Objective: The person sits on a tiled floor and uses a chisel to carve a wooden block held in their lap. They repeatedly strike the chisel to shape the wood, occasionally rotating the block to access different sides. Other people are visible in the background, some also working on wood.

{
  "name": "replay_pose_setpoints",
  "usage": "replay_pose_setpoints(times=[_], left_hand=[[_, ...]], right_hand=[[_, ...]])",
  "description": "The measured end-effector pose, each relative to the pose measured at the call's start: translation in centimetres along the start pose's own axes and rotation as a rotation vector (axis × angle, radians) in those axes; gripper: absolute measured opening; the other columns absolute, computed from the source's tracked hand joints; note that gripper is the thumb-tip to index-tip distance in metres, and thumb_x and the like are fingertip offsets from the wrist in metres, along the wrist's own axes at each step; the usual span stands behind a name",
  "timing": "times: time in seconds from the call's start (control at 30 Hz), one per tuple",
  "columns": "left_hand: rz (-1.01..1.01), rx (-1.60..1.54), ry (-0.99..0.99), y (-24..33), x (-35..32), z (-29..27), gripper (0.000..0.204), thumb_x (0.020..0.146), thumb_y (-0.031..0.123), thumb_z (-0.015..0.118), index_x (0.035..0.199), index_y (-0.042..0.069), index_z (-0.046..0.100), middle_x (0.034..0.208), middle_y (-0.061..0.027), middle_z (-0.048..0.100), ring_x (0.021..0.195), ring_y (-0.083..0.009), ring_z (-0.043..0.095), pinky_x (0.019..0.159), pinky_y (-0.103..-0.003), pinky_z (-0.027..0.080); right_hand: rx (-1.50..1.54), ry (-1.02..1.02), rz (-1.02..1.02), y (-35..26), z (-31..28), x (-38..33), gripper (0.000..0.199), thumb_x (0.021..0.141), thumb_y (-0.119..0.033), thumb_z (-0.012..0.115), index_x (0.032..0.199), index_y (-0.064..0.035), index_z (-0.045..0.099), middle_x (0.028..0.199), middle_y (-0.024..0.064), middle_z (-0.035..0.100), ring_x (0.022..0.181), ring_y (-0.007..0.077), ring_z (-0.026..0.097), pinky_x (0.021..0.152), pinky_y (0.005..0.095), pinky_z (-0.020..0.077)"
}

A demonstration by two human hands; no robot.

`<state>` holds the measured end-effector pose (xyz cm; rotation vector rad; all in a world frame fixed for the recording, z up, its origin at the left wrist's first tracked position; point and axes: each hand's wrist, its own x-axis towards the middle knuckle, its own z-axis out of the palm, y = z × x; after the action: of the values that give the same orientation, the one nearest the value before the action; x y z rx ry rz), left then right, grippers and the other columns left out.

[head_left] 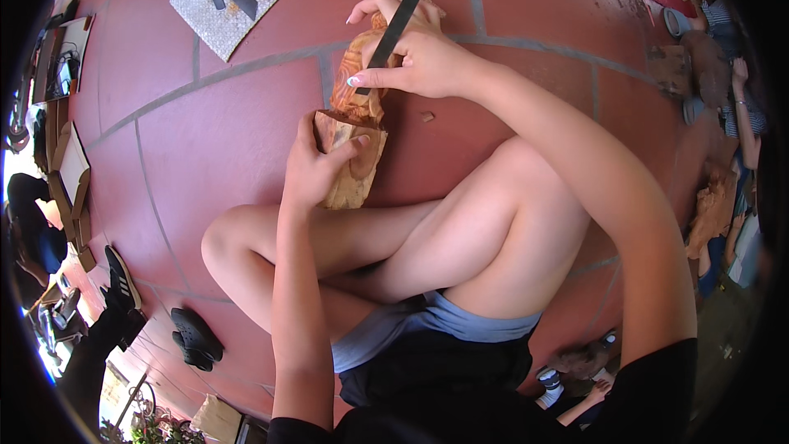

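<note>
I sit cross-legged on a red tiled floor (pixel 222 148). A carved wooden block (pixel 355 136), pale orange with a rough carved top, stands on the floor in front of my knees. My left hand (pixel 314 168) grips its near end, thumb over the top edge. My right hand (pixel 411 53) rests on the far, carved part and holds a long dark flat file (pixel 404 12), which slants up and away from the wood.
A grey mat (pixel 209 12) with several dark metal tools lies at the upper left. Dark shoes (pixel 196 337) sit at the lower left. Other people sit at the left and right edges, with wooden carvings (pixel 711 205) on the right.
</note>
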<state>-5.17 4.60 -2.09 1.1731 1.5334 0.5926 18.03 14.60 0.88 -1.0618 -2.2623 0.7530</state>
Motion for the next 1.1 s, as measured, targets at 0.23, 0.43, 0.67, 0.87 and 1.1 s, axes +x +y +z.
replay_pose_setpoints(times=[0.23, 0.43, 0.67, 0.87, 1.1], left_hand=[[-0.039, -0.053, -0.055, -0.2, 0.4, -0.3, 0.073, 0.074, 0.033, 0.082, 0.128, -0.003, 0.05, 0.115, -0.0193, 0.067, 0.107, -0.0246, 0.065, 0.094, -0.037, 0.049], [-0.031, -0.08, -0.057, 0.0, 0.6, -0.7, 0.072, 0.074, 0.032, 0.082, 0.127, -0.006, 0.05, 0.115, -0.0197, 0.066, 0.107, -0.0244, 0.064, 0.094, -0.036, 0.049], [-0.036, -0.105, -0.078, -0.5, 0.8, -0.6, 0.07, 0.074, 0.031, 0.081, 0.126, -0.006, 0.051, 0.115, -0.0198, 0.066, 0.107, -0.0249, 0.064, 0.095, -0.036, 0.049], [-0.045, -0.111, -0.07, -0.1, 0.6, -0.5, 0.07, 0.074, 0.031, 0.081, 0.125, -0.006, 0.052, 0.115, -0.0191, 0.065, 0.107, -0.0235, 0.063, 0.095, -0.035, 0.048], [-0.051, -0.029, -0.051, 0.0, 0.6, -0.5, 0.073, 0.073, 0.031, 0.082, 0.127, -0.005, 0.051, 0.117, -0.0199, 0.066, 0.108, -0.0246, 0.064, 0.096, -0.036, 0.049]], right_hand=[[-0.032, -0.012, -0.066, 0.8, 1.2, 0.5, 0.03, 0.082, -0.047, 0.076, 0.087, -0.0181, 0.079, 0.132, 0.0021, 0.05, 0.135, 0.0266, 0.033, 0.112, 0.0489, 0.0144], [-0.081, 0.049, 0.047, 2.2, -0.3, 1.7, 0.03, 0.082, -0.046, 0.075, 0.084, -0.0163, 0.078, 0.13, 0.0014, 0.052, 0.133, 0.0238, 0.035, 0.111, 0.0479, 0.0154], [-0.07, -0.003, -0.037, 1.5, 0.5, 1.2, 0.027, 0.08, -0.046, 0.076, 0.083, -0.0192, 0.078, 0.129, 0.002, 0.052, 0.132, 0.0244, 0.037, 0.111, 0.0508, 0.0156], [-0.034, 0.018, -0.134, 0.2, 1.1, 1.1, 0.028, 0.081, -0.045, 0.075, 0.077, -0.0176, 0.075, 0.129, 0.0017, 0.052, 0.132, 0.0241, 0.037, 0.111, 0.0518, 0.0155], [-0.093, 0.056, -0.082, 2.7, -0.2, 1.8, 0.028, 0.082, -0.039, 0.075, 0.073, -0.0131, 0.071, 0.129, 0.0022, 0.052, 0.126, 0.0237, 0.04, 0.111, 0.0524, 0.0147]])
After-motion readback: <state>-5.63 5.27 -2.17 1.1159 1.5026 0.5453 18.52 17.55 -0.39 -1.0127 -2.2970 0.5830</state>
